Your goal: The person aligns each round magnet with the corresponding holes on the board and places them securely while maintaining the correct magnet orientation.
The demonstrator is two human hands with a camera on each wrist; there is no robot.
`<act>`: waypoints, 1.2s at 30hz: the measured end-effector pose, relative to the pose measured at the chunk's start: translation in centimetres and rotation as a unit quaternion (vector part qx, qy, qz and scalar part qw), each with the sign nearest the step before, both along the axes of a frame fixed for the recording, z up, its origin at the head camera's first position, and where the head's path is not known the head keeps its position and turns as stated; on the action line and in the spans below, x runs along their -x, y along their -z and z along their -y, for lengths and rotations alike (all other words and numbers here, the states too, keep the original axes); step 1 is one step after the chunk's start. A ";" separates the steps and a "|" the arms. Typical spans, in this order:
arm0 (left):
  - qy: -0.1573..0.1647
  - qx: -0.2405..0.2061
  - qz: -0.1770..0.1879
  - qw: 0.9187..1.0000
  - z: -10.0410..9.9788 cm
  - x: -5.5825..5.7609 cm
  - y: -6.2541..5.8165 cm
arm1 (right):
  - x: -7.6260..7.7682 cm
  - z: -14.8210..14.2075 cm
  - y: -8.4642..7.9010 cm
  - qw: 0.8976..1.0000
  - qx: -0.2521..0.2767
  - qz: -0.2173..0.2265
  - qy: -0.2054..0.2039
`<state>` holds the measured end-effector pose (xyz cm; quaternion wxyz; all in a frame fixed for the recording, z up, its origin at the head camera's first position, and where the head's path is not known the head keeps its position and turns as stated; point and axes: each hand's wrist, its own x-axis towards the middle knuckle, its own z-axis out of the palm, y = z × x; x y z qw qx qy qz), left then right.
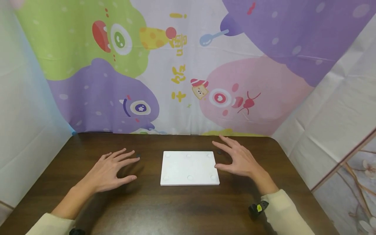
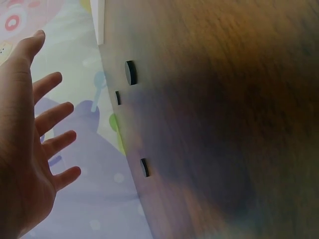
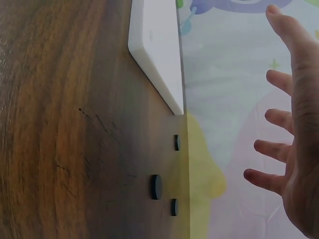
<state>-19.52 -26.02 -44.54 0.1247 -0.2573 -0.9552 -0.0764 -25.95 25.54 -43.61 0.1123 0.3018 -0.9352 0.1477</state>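
A white rectangular board [image 1: 189,168] with several shallow round recesses lies flat on the brown table. To its left hovers my left hand [image 1: 113,171], fingers spread and holding nothing. My right hand [image 1: 239,158] is beside the board's right edge, also empty with fingers spread; in the head view its thumb tip overlaps that edge. Small dark discs rest on the table near both hands: the left wrist view has a larger one [image 2: 130,73] and a lower one [image 2: 144,168], the right wrist view a larger one [image 3: 156,187]. In the head view, my hands hide most of them.
The wooden table [image 1: 176,209] has rounded far corners. Behind it hangs a cloth [image 1: 188,120] printed with cartoon monsters, and pale fabric [image 1: 329,111] encloses the sides. A dark device with a yellow-green mark [image 1: 258,207] is at my right wrist.
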 end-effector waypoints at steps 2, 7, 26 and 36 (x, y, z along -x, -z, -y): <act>0.004 -0.003 -0.002 1.000 0.0 0.0 0.1 | 0.0 0.1 0.1 1.000 -0.001 0.002 -0.001; 0.011 -0.010 -0.009 1.000 0.1 -0.1 0.3 | -0.2 0.5 0.3 1.000 -0.004 0.010 0.003; 0.027 -0.012 -0.007 1.000 1.1 -0.5 0.9 | 0.0 1.4 1.4 0.999 -0.018 0.032 0.002; 0.017 -0.011 0.016 1.000 1.2 -0.6 1.3 | -0.1 1.6 1.7 0.999 -0.021 0.047 -0.002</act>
